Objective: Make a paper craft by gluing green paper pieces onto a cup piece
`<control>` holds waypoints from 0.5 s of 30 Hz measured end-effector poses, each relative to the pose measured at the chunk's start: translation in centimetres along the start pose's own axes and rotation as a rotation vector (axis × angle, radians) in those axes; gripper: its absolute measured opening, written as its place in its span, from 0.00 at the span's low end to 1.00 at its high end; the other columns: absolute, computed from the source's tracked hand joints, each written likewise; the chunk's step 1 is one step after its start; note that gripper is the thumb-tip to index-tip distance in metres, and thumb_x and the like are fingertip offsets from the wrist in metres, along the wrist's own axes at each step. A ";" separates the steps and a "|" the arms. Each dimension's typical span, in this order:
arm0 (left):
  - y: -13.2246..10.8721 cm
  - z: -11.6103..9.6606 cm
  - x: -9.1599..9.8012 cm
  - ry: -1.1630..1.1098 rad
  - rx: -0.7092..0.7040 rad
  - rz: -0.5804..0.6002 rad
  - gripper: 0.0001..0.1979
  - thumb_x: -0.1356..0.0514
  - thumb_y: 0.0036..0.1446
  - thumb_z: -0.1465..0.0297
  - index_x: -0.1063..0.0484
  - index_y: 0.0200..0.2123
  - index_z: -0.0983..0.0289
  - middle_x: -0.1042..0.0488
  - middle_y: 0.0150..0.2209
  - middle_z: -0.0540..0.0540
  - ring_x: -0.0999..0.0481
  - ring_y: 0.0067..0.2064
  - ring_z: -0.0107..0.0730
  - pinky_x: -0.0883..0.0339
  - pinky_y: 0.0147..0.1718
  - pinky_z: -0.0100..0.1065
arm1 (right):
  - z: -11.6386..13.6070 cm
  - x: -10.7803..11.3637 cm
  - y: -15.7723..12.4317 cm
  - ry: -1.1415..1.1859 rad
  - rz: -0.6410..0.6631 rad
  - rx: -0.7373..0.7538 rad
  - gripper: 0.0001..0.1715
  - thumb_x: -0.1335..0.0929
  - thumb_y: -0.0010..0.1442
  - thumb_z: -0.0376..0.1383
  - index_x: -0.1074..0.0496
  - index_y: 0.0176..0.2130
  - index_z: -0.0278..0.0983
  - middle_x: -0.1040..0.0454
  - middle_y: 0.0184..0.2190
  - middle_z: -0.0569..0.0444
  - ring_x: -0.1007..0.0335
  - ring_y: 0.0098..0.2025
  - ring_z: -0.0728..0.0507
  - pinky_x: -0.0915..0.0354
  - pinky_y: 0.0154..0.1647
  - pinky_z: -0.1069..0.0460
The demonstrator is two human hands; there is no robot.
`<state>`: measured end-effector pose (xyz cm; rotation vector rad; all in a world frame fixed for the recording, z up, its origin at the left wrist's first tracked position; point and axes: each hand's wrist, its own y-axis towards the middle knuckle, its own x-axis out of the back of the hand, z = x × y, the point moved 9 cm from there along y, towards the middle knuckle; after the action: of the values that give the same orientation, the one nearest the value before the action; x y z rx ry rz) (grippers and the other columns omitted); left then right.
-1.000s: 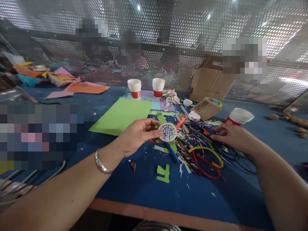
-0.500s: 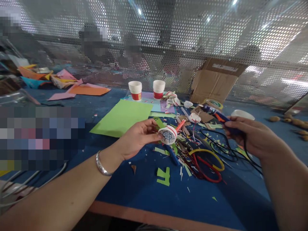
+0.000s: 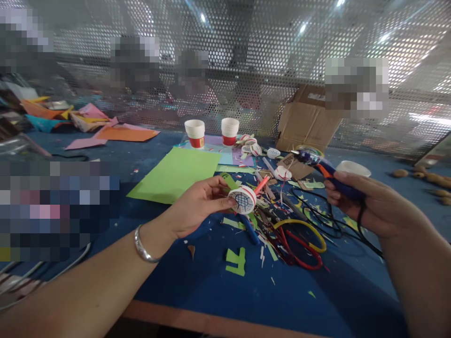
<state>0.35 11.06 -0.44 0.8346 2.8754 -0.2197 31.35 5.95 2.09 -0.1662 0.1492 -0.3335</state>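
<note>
My left hand [image 3: 199, 204], with a silver bangle at its wrist, pinches a round white paper-cup base [image 3: 243, 201] between thumb and fingers. A blue grid is drawn on the side facing me, and a red line runs round its rim. A green paper strip [image 3: 229, 182] shows just behind it; whether it is attached I cannot tell. In my right hand [image 3: 369, 202] is a dark blue glue gun [image 3: 326, 171] with an orange trigger, its metal tip pointing left, apart from the cup base. Its black cord [image 3: 360, 220] hangs below my fingers.
Scissors with red and yellow handles [image 3: 319, 260] lie among paper scraps. A green sheet [image 3: 176, 173] lies left of centre. Two stacks of paper cups [image 3: 195, 134] stand behind, near more cut cup bases [image 3: 256, 149]. A cardboard box [image 3: 306, 126] leans against the perforated metal screen.
The view has shifted slightly, so the table things sit a little further left. Both hands keep their holds, and the glue gun has moved only slightly.
</note>
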 end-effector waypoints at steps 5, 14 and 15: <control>-0.1 -0.3 0.0 -0.025 -0.024 -0.010 0.15 0.28 0.51 0.72 0.27 0.40 0.65 0.21 0.38 0.52 0.21 0.40 0.31 0.27 0.44 0.36 | 0.2 -1.1 -0.4 0.116 0.093 0.019 0.12 0.23 0.52 0.41 0.26 0.33 0.39 0.38 0.29 0.56 0.40 0.28 0.49 0.31 0.26 0.56; -0.2 -0.6 -1.1 -0.039 -0.111 0.037 0.13 0.28 0.51 0.71 0.26 0.38 0.63 0.21 0.39 0.51 0.22 0.43 0.31 0.27 0.46 0.35 | -1.1 -4.8 -2.1 0.162 0.269 -0.076 0.12 0.24 0.54 0.40 0.27 0.34 0.38 0.40 0.29 0.58 0.46 0.25 0.52 0.41 0.20 0.59; -0.2 -0.7 -1.5 -0.034 -0.117 0.058 0.13 0.28 0.52 0.71 0.26 0.39 0.63 0.20 0.42 0.53 0.21 0.44 0.32 0.27 0.47 0.35 | -1.2 -5.4 -2.4 0.153 0.294 -0.071 0.12 0.24 0.54 0.40 0.27 0.34 0.38 0.39 0.29 0.58 0.47 0.25 0.52 0.42 0.19 0.59</control>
<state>1.37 10.22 0.52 0.8820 2.7964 -0.0580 25.33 5.43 2.04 -0.1864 0.3333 -0.0479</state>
